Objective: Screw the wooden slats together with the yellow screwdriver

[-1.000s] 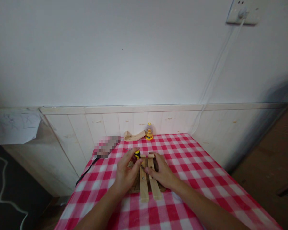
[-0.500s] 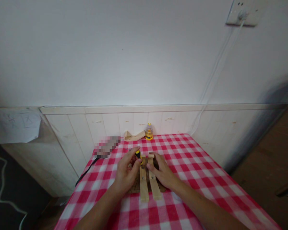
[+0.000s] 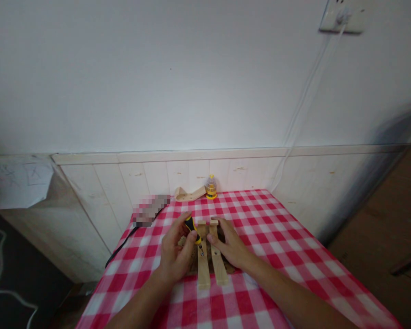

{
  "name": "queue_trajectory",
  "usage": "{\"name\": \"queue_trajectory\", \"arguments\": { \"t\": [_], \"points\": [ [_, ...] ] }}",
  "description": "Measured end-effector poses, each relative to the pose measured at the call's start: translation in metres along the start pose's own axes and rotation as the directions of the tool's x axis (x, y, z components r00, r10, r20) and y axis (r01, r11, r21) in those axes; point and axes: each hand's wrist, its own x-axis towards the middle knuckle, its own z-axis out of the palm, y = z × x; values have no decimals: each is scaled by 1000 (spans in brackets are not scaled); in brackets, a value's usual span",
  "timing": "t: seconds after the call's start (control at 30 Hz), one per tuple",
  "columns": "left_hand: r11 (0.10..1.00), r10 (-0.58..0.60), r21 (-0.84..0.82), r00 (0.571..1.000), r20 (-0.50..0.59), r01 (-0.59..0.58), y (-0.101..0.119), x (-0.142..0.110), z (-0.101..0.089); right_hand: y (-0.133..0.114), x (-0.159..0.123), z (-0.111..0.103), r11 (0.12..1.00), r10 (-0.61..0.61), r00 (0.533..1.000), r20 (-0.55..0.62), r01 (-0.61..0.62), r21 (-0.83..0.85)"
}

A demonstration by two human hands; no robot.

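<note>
My left hand [image 3: 174, 252] grips a small yellow-and-black screwdriver [image 3: 192, 228], tilted, its tip down on the left of two pale wooden slats [image 3: 202, 267]. My right hand [image 3: 229, 246] rests flat on the right slat [image 3: 217, 265] and on the brown wooden piece [image 3: 230, 268] under both slats. The slats lie side by side, pointing toward me, on a red-and-white checked tablecloth [image 3: 267, 256].
At the table's far edge, against the panelled wall, lie a curved wooden part [image 3: 188, 195] and a small yellow-based container [image 3: 211, 187]. A blurred-out object [image 3: 150, 209] with a black cable [image 3: 121, 246] sits at the far left corner. A white cord [image 3: 303, 103] hangs from a wall socket.
The screwdriver has tilted over, its handle swinging left and its tip now set lower on the left slat. My right hand stays on the right slat.
</note>
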Motion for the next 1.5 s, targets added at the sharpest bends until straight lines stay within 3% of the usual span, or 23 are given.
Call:
{"name": "queue_trajectory", "arguments": {
  "t": [0.57, 0.83, 1.5],
  "points": [
    [936, 247, 249, 968, 40, -249, 11, 2, -1, -3, 0, -1, 1000, -11, 1000, -21, 11, -19],
    [913, 315, 258, 948, 49, -317, 20, 4, 1, -7, 0, -3, 999, -2, 1000, -16, 2, -39],
    [916, 314, 242, 947, 61, -320, 19, 3, 0, -4, 0, -2, 1000, -6, 1000, -16, 5, -24]
  ]
}}
